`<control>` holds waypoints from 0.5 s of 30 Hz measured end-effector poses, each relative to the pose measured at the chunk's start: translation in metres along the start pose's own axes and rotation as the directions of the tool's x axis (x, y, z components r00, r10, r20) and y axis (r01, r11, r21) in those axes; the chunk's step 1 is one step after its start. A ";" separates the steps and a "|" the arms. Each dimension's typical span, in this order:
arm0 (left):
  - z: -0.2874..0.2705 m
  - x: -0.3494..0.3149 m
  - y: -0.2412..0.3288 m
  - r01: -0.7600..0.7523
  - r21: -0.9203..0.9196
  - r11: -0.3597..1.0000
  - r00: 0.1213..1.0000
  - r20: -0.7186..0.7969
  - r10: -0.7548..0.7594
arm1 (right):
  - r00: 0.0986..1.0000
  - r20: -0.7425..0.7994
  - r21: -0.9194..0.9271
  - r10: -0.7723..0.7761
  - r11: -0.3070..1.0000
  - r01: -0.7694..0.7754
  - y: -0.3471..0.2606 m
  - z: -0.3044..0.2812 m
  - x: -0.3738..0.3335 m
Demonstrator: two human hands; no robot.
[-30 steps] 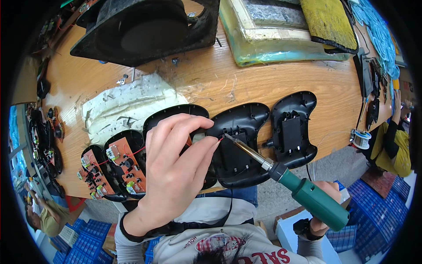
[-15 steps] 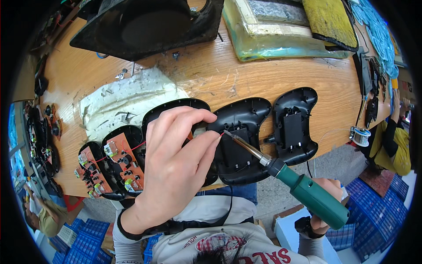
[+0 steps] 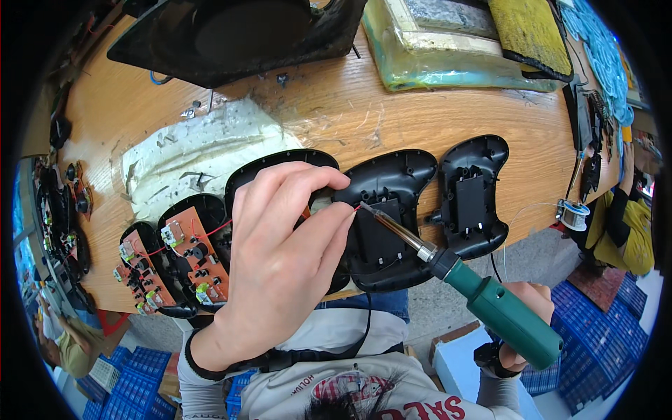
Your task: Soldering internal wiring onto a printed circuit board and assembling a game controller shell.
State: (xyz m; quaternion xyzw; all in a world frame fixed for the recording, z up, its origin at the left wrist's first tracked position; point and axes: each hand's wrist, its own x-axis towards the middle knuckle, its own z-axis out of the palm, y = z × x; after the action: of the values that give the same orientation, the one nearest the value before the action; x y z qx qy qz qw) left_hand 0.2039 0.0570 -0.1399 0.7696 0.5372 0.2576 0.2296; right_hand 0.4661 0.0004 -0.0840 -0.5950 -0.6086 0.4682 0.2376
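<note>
My left hand (image 3: pixel 280 259) is closed in a pinch on a thin red wire (image 3: pixel 358 208), whose end peeks out at the fingertips. Wrapped round the green handle of a soldering iron (image 3: pixel 505 312) is my right hand (image 3: pixel 533 302). The iron's tip meets or nearly meets the wire end; I cannot tell which. Beneath the tip lies a black controller-shaped plastic shell (image 3: pixel 411 168) with a rectangular compartment inside. A similar shell (image 3: pixel 494 150) sits to its right. Another shell (image 3: pixel 301 155) is mostly covered by my left hand.
At the left, shells hold brown circuit boards (image 3: pixel 192 245) joined by red wire. A stained white sheet (image 3: pixel 161 161) lies behind them. A dark housing (image 3: pixel 231 42) and a plastic-wrapped block (image 3: pixel 448 78) stand at the back. A solder spool (image 3: pixel 575 215) and another person (image 3: pixel 623 231) are at right.
The view has shifted slightly. Both hands keep their grips, with the iron's tip still at the wire end; the iron sits a touch further right and lower in the picture.
</note>
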 end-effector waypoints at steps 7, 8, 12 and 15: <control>0.001 -0.001 -0.001 0.004 -0.015 1.000 1.000 -0.006 -0.004 | 0.996 -0.041 0.026 -0.080 0.996 0.081 0.007 0.000 -0.009; 0.001 -0.001 -0.001 0.005 -0.017 1.000 1.000 -0.007 -0.005 | 0.994 -0.100 0.139 -0.050 0.988 0.064 0.009 0.001 -0.011; 0.000 -0.001 -0.001 -0.006 -0.017 1.000 1.000 -0.009 0.006 | 0.996 -0.084 0.112 0.023 0.994 -0.014 0.008 0.001 -0.012; 0.001 -0.001 -0.002 -0.009 -0.022 1.000 1.000 -0.012 0.009 | 0.997 -0.078 0.055 0.015 0.998 -0.011 0.013 0.001 -0.013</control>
State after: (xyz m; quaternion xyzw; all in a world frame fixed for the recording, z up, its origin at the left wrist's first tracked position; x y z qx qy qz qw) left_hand 0.2026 0.0561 -0.1415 0.7680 0.5321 0.2689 0.2338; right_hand 0.4740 -0.0141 -0.0917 -0.6101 -0.5819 0.4625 0.2744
